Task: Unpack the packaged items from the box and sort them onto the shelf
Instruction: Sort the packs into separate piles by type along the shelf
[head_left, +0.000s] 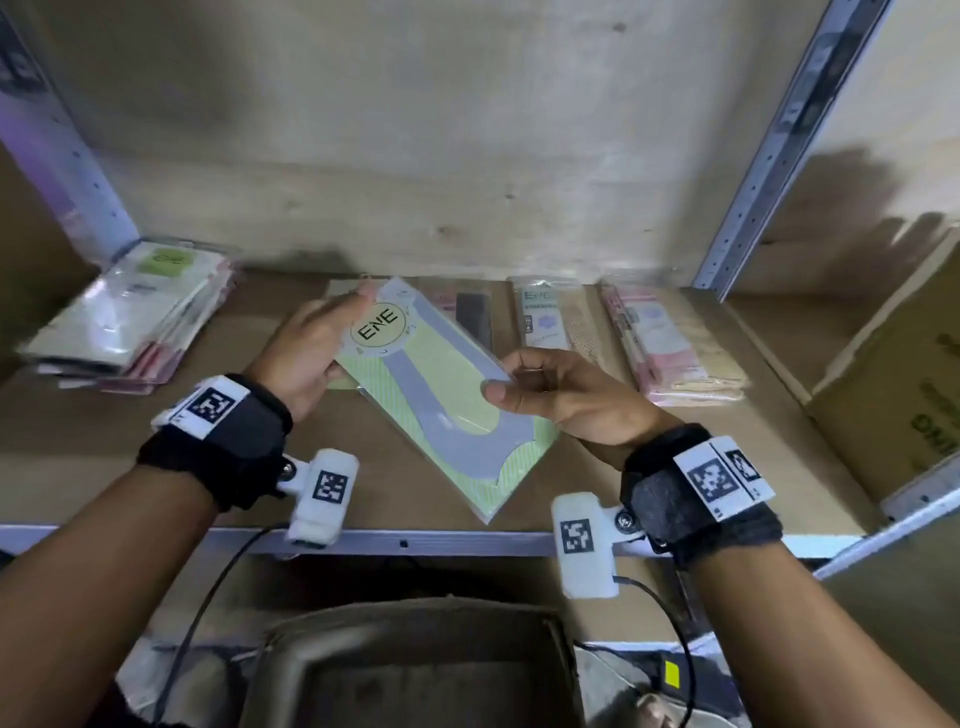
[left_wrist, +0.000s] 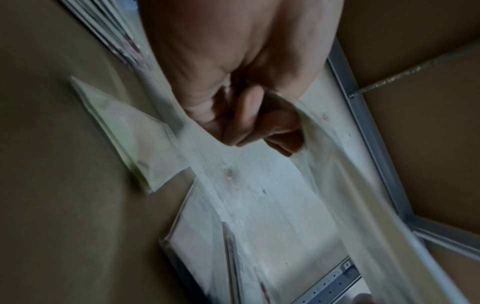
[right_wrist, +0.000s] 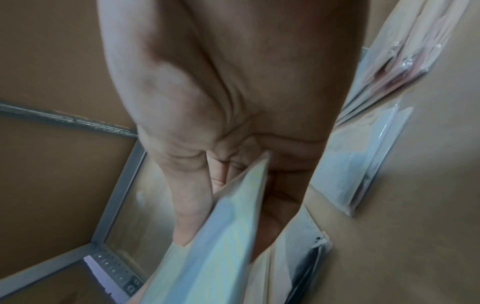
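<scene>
Both your hands are on one flat packet (head_left: 441, 395), pale green w/ a grey sock-shaped card and "ENE" on a round label, mid-frame in the head view, tilted diagonally over the shelf (head_left: 78, 441) board. Your left hand (head_left: 306, 353) holds its upper-left end: fingers curl behind the pkt, thumb along the top edge. Your right hand (head_left: 561, 389) pinches the right edge, thumb on top, fingers curled under; the right wrist view shows the pkt edge wedged btwn thumb and fingers.

The box (head_left: 415, 670) sits bottom centre, below the shelf's front rail, open top toward you; inside too dark to tell contents.

Already on the shelf: a blurred stack of packets (head_left: 130, 322) at left, a dark-item packet (head_left: 472, 312) just behind the held one, a lavender-label packet (head_left: 545, 317) right of centre, and a pink stack (head_left: 670, 348) beside it. A brown carton (head_left: 893, 395) stands at the far right.
</scene>
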